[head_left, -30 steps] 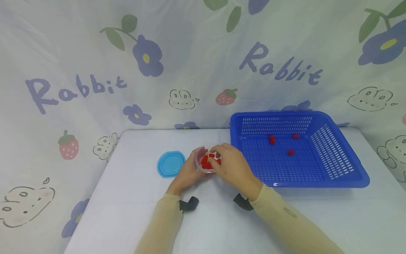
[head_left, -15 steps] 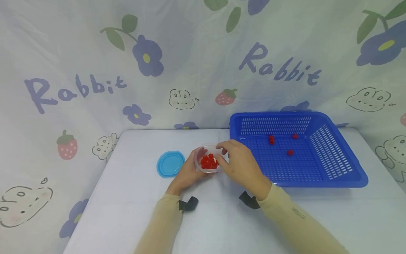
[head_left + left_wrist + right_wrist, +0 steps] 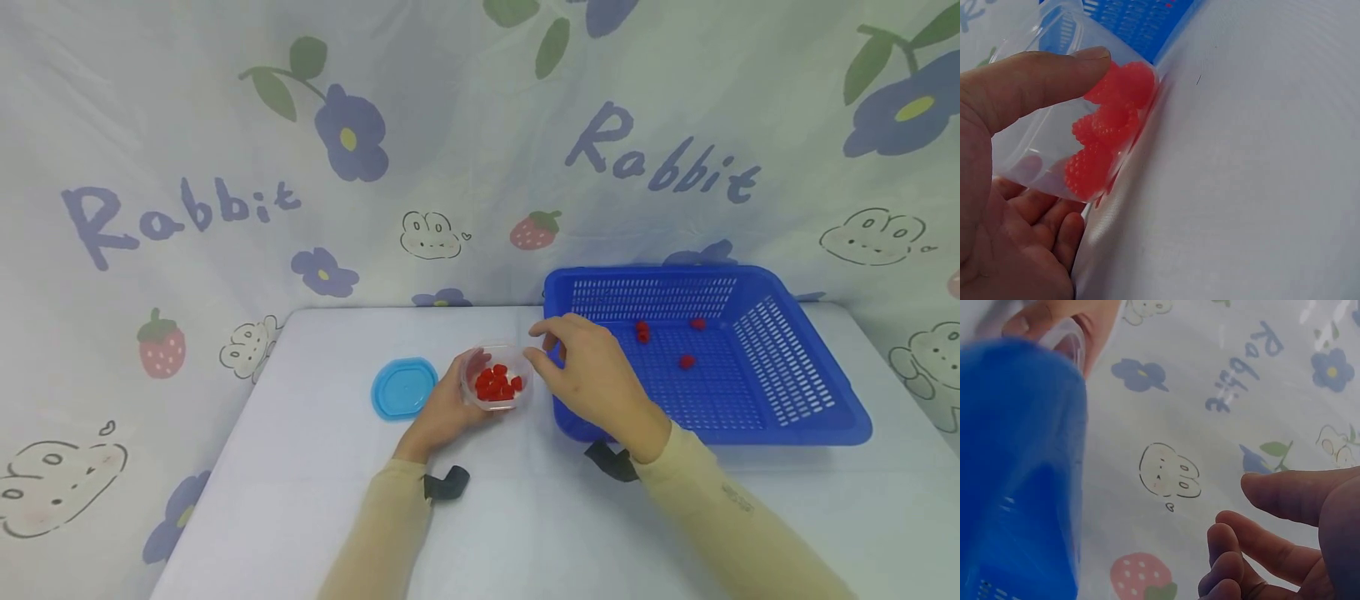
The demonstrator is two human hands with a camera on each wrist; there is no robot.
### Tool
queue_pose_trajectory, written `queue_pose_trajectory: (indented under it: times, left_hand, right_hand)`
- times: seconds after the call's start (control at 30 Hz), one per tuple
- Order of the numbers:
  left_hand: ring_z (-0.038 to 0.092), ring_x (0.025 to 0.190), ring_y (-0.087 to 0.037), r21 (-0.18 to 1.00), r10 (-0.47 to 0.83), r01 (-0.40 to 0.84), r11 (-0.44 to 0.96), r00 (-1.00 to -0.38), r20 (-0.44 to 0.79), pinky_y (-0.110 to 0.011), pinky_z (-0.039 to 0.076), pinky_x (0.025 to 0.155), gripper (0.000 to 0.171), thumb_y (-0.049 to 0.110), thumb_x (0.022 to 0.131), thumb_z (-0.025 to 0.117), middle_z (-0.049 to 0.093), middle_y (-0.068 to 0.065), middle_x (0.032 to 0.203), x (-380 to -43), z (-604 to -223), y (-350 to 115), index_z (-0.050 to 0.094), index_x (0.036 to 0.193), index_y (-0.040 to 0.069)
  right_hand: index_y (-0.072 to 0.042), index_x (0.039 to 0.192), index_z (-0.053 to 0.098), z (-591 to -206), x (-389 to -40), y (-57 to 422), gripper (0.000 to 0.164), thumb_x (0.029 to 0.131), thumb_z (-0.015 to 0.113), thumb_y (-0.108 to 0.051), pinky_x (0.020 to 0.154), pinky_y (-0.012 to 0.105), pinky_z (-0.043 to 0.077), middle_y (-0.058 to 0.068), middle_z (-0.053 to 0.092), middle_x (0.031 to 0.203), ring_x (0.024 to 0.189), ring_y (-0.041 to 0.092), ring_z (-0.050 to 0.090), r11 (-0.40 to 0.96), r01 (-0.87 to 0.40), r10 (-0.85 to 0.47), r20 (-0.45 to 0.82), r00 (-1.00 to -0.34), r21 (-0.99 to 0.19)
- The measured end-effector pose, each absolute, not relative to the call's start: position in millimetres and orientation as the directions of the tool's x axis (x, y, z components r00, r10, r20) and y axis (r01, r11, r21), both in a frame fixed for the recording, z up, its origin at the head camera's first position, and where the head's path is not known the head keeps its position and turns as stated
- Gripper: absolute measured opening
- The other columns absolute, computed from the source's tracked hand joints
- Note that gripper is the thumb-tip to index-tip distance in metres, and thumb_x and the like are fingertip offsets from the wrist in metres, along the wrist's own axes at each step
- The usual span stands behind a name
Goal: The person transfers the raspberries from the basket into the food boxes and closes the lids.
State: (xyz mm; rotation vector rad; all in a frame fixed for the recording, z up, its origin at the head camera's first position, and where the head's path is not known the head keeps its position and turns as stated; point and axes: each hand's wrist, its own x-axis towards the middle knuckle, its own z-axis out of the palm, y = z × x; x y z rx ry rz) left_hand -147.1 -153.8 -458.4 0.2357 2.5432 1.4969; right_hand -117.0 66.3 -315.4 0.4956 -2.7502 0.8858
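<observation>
My left hand (image 3: 447,408) grips a small clear plastic container (image 3: 468,379) from its left side, thumb against the near wall. Inside lie several red raspberries (image 3: 1107,119), heaped at the bottom. The container's base meets the white table in the left wrist view. My right hand (image 3: 596,367) is raised over the left rim of the blue basket (image 3: 795,435), thumb and fingers apart with nothing between them. In the right wrist view its fingers (image 3: 1272,547) are loosely bent. A few more raspberries (image 3: 687,361) lie spread on the basket floor.
A light-blue lid (image 3: 405,389) lies flat on the white table (image 3: 315,500), left of the container. The basket takes up the table's right side. Behind the table hangs a printed curtain (image 3: 465,125) with rabbits and flowers.
My right hand has moved out of the container, up and to the right over the basket's edge, leaving a raspberry inside. My left hand and the container have stayed in place.
</observation>
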Motion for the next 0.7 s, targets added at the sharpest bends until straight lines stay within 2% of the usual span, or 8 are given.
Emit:
queue_pose_trajectory:
  times: [0.27,0.53,0.7]
  left_hand:
    - [0.037,0.127,-0.009,0.879,0.239,0.06,0.473,-0.969,-0.062,-0.052,0.036,0.1,0.094,0.037,0.065,0.083,0.042,0.016,0.136,-145.4,-456.9,-154.4,0.029,0.142,0.03]
    - [0.037,0.127,-0.009,0.878,0.236,0.054,0.475,-0.969,-0.068,-0.051,0.038,0.1,0.093,0.038,0.065,0.083,0.042,0.016,0.136,-145.6,-457.3,-153.3,0.029,0.141,0.034]
    - [0.037,0.126,-0.009,0.869,0.233,0.06,0.491,-0.97,-0.065,-0.049,0.039,0.099,0.093,0.037,0.065,0.083,0.043,0.016,0.135,-145.4,-456.9,-152.7,0.03,0.141,0.033]
  right_hand:
    - [-0.013,0.107,0.067,-308.9,-120.4,76.1,0.027,0.083,0.069,-0.027,0.057,0.024,0.046,0.002,0.061,0.085,0.071,0.014,0.05,0.775,-0.385,-0.251,0.315,-0.915,-0.501]
    - [-0.012,0.103,0.067,-305.3,-127.1,90.3,0.023,0.084,0.068,-0.025,0.056,0.026,0.043,0.0,0.059,0.083,0.07,0.015,0.05,0.782,-0.401,-0.256,0.341,-0.905,-0.476]
    - [-0.01,0.103,0.067,-308.4,-136.0,100.7,0.023,0.085,0.067,-0.025,0.057,0.027,0.042,0.001,0.059,0.083,0.068,0.016,0.049,0.795,-0.399,-0.254,0.346,-0.903,-0.458]
